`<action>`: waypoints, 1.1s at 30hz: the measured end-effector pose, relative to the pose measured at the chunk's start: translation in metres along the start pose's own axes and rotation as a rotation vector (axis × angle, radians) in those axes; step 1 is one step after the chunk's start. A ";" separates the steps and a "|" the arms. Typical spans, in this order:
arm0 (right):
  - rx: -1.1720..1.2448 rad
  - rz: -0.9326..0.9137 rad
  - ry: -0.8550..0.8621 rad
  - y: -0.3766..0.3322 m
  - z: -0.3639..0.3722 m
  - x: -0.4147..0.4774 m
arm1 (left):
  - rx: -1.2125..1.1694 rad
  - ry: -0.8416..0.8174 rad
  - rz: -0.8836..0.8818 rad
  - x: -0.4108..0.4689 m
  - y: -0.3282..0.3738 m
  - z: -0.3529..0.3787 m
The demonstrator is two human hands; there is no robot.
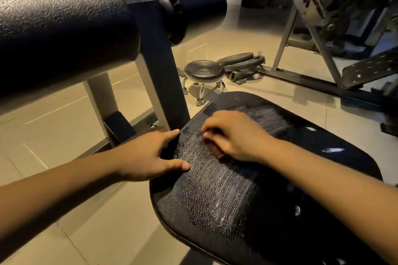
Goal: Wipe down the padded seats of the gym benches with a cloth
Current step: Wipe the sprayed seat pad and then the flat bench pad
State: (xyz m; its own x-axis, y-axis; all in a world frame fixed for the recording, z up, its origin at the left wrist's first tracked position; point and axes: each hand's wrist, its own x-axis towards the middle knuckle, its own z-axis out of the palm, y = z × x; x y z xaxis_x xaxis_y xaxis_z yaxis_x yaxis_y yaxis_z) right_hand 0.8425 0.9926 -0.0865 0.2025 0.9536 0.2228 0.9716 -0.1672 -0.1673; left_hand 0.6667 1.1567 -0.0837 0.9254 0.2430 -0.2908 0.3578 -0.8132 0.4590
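Observation:
A black padded bench seat (312, 180) fills the lower right. A dark, mesh-like cloth (215, 185) lies spread flat over its left half. My left hand (148, 155) rests at the seat's left edge, index finger straight along the far corner and thumb pressing the cloth's edge; its other fingers are hidden below the rim. My right hand (234, 135) sits on the far part of the cloth with fingers curled, pinching the fabric.
Two black roller pads (64, 34) on a grey steel post (159, 75) loom close at upper left. A small round wheeled stool (204, 70) and weight plates (241, 61) lie on the tiled floor beyond. A machine frame (323, 54) stands at right.

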 end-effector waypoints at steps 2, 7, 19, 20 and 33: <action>-0.048 -0.040 0.014 0.008 -0.001 0.007 | -0.076 -0.007 -0.004 0.003 -0.001 -0.003; -0.273 0.576 0.163 0.111 -0.020 0.032 | -0.086 -0.002 -0.015 0.009 -0.003 -0.003; -0.218 0.512 0.181 0.123 -0.011 0.063 | -0.040 0.017 0.001 0.009 -0.001 -0.006; -0.233 0.526 0.204 0.118 -0.009 0.067 | -0.048 0.018 0.007 0.008 -0.002 -0.007; -0.243 0.579 0.250 0.110 -0.002 0.065 | -0.093 0.022 0.018 0.009 -0.005 -0.006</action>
State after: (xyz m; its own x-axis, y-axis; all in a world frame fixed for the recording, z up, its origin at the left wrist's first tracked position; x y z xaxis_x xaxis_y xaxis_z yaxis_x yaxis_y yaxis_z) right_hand 0.9631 1.0354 -0.0888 0.6928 0.6112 0.3828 0.6916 -0.7135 -0.1125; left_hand 0.6739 1.1657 -0.0834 0.9340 0.2410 -0.2639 0.3501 -0.7651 0.5403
